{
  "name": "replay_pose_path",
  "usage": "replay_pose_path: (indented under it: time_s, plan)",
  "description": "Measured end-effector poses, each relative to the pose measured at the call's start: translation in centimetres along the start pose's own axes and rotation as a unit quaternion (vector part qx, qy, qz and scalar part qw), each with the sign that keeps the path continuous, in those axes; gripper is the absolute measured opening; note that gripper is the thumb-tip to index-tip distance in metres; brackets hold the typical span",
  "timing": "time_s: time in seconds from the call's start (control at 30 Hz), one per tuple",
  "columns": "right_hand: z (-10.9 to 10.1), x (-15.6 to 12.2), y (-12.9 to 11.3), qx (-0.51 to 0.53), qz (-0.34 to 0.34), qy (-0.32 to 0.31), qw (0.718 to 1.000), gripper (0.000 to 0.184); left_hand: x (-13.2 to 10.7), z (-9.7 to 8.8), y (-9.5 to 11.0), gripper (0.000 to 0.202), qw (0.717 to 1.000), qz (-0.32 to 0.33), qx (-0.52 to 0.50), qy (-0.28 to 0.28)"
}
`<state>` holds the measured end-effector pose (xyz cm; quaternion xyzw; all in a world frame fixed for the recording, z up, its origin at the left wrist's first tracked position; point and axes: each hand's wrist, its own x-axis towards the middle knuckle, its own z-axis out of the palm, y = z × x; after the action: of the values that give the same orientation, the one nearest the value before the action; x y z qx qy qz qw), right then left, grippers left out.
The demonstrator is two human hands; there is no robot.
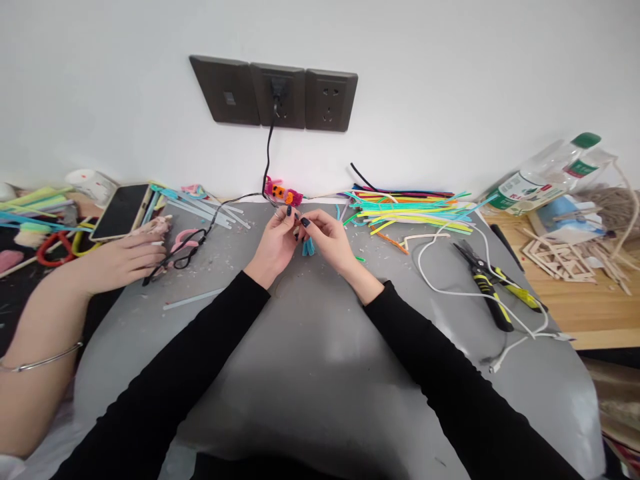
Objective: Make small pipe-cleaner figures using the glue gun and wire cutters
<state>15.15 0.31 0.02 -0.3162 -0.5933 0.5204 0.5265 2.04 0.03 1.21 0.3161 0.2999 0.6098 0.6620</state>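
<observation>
Two grips: left grip [274, 243] and right grip [327, 241] meet fingertip to fingertip above the middle of the grey counter [310, 360], both in black sleeves.
Right grip: thumb and fingers pinch the top of a teal pipe cleaner piece [308, 249].
Left grip: fingertips pressed together against the right's; whether they also hold the piece cannot be told.
Teal piece: hangs short and folded under the fingers, just over the counter.
Behind the grips: a pink and orange figure [283, 192] by the wall, beside a black cord [269, 150] that rises to the wall sockets [275, 93].
Right side: a pile of coloured pipe cleaners [415, 210], pliers [483, 280] and a white cable [450, 290].
Left side: another person's hand [125, 260] lies flat near a phone [120, 210].
</observation>
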Motion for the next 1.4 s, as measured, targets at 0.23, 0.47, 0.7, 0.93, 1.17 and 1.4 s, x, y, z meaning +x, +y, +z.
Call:
replay_pose_path:
  time_s: [0.23,0.47,0.7,0.93,1.17,1.4]
  plan:
    - [-0.08,0.0,0.31,0.012,-0.004,-0.021,1.0,0.043,-0.06,0.02,0.08,0.028,0.999,0.036,0.025,-0.018]
    - [-0.05,-0.01,0.02,0.021,0.0,-0.032,0.999,0.045,-0.11,0.12,-0.08,0.025,0.999,0.043,0.016,-0.02]
    - [0.03,-0.07,-0.15,0.007,0.002,-0.032,0.999,0.046,-0.03,0.03,0.13,0.025,0.999,0.04,0.028,-0.02]
    - [0.09,-0.21,-0.15,-0.01,0.004,-0.002,1.0,0.036,-0.02,-0.24,-0.34,0.027,0.999,0.038,0.022,-0.021]
    - [0.03,-0.14,0.0,-0.038,0.003,0.009,0.999,0.024,0.01,-0.46,-0.57,0.031,1.0,-0.007,-0.004,-0.03]
    - [-0.06,-0.1,0.02,-0.034,0.003,0.011,0.999,0.027,0.01,-0.47,-0.58,0.032,0.999,-0.026,-0.018,-0.043]
